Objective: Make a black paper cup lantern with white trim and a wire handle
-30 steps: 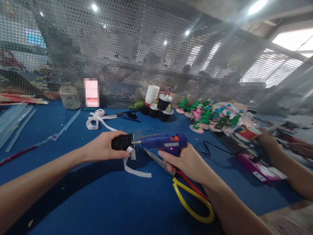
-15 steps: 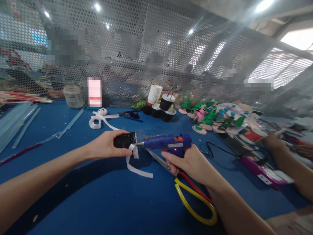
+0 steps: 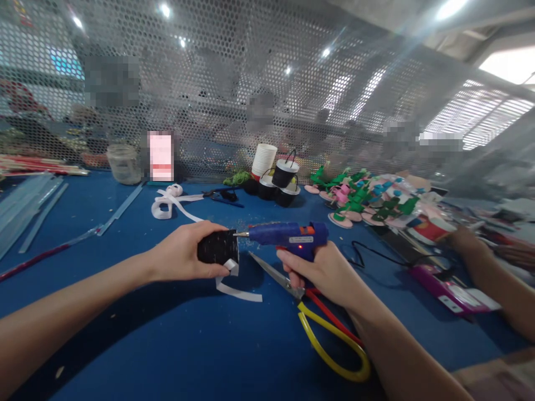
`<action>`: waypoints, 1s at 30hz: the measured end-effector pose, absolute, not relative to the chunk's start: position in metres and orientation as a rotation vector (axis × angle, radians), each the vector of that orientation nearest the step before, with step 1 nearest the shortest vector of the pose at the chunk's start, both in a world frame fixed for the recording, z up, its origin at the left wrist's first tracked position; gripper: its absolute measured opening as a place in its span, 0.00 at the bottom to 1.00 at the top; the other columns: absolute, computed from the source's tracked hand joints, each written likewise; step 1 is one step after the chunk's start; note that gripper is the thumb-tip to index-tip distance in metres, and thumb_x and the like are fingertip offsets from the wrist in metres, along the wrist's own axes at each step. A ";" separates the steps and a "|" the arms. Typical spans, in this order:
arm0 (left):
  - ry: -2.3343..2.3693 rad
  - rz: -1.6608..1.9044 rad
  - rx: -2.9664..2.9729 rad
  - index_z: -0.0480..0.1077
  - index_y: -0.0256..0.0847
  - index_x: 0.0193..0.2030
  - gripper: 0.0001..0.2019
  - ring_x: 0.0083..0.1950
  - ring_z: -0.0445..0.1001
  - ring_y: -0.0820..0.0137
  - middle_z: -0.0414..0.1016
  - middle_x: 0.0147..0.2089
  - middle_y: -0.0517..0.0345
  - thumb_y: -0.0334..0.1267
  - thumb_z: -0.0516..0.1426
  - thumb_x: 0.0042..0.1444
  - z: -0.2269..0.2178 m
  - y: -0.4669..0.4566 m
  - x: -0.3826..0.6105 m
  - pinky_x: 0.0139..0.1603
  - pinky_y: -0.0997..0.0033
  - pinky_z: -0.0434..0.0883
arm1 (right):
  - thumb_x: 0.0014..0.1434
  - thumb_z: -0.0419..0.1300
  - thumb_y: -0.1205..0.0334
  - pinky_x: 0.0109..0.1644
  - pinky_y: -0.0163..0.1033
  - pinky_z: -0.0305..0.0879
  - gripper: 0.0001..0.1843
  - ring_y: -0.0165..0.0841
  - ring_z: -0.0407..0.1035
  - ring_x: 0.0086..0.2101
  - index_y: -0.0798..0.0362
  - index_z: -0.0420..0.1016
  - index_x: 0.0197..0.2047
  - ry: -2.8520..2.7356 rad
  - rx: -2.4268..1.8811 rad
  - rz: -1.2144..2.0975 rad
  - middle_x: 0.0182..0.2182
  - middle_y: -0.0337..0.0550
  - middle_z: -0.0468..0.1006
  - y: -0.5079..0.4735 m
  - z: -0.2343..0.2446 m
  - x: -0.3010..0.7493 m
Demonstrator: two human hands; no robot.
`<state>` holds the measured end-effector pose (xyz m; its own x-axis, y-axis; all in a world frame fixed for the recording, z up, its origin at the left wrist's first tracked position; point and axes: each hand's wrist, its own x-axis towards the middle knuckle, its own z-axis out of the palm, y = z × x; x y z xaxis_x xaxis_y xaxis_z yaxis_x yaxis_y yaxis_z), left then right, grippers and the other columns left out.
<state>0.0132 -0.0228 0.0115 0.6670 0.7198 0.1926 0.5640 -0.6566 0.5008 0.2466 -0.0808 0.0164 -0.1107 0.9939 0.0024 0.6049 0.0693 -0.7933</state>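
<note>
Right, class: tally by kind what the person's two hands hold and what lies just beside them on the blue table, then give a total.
glue gun: 1, in the right hand
black cup: 1, in the left hand
white ribbon strip: 1, trailing from the cup
scissors: 1, lying by the right hand
Total: 4

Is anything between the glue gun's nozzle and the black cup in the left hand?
Nothing visible. The glue gun has its nozzle at the upper edge of the black cup; the white ribbon hangs below, and the scissors lie beneath the gun.
</note>
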 end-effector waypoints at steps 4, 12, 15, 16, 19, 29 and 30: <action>0.997 0.529 2.520 0.62 0.35 0.50 0.31 0.44 0.70 0.62 0.70 0.45 0.48 0.50 0.59 0.41 0.012 -0.024 0.014 0.45 0.65 0.66 | 0.53 0.53 0.55 0.23 0.31 0.62 0.18 0.26 0.63 0.15 0.55 0.65 0.17 -1.751 -1.586 0.892 0.11 0.38 0.69 -0.080 0.017 0.247; 1.041 0.587 2.472 0.63 0.34 0.49 0.29 0.45 0.69 0.61 0.70 0.46 0.48 0.49 0.58 0.41 0.010 -0.020 0.012 0.45 0.63 0.66 | 0.50 0.57 0.54 0.21 0.31 0.61 0.14 0.25 0.62 0.15 0.57 0.68 0.24 -1.577 -1.452 0.973 0.13 0.36 0.69 -0.071 0.008 0.250; 1.152 0.612 2.360 0.63 0.34 0.50 0.30 0.44 0.70 0.62 0.71 0.45 0.48 0.51 0.57 0.42 0.007 -0.016 0.011 0.44 0.64 0.66 | 0.46 0.59 0.51 0.23 0.31 0.61 0.15 0.26 0.65 0.19 0.57 0.68 0.26 -1.435 -1.441 0.848 0.19 0.38 0.72 -0.061 0.002 0.256; 1.195 0.619 2.316 0.63 0.34 0.50 0.30 0.42 0.70 0.62 0.71 0.44 0.48 0.52 0.57 0.42 0.006 -0.014 0.010 0.43 0.64 0.67 | 0.46 0.59 0.50 0.24 0.32 0.61 0.16 0.27 0.65 0.20 0.56 0.67 0.26 -1.424 -1.468 0.783 0.21 0.40 0.73 -0.057 0.000 0.258; 1.274 0.630 2.207 0.63 0.33 0.50 0.31 0.39 0.71 0.63 0.72 0.41 0.50 0.53 0.56 0.42 0.006 -0.013 0.010 0.38 0.66 0.68 | 0.50 0.54 0.46 0.20 0.32 0.57 0.19 0.28 0.63 0.17 0.54 0.63 0.21 -1.539 -1.738 0.575 0.16 0.37 0.68 -0.042 -0.007 0.263; 1.235 0.701 2.153 0.62 0.32 0.50 0.33 0.39 0.70 0.62 0.72 0.40 0.50 0.54 0.56 0.41 0.013 -0.020 0.010 0.38 0.65 0.68 | 0.50 0.56 0.55 0.25 0.36 0.58 0.13 0.36 0.68 0.23 0.53 0.63 0.20 -1.712 -1.996 0.391 0.15 0.41 0.68 -0.007 -0.037 0.261; 1.232 0.699 2.150 0.62 0.32 0.50 0.33 0.39 0.70 0.62 0.72 0.40 0.50 0.54 0.56 0.41 0.013 -0.020 0.011 0.38 0.65 0.68 | 0.49 0.57 0.56 0.28 0.37 0.59 0.13 0.38 0.69 0.27 0.53 0.63 0.19 -1.735 -1.992 0.352 0.18 0.44 0.70 -0.007 -0.036 0.260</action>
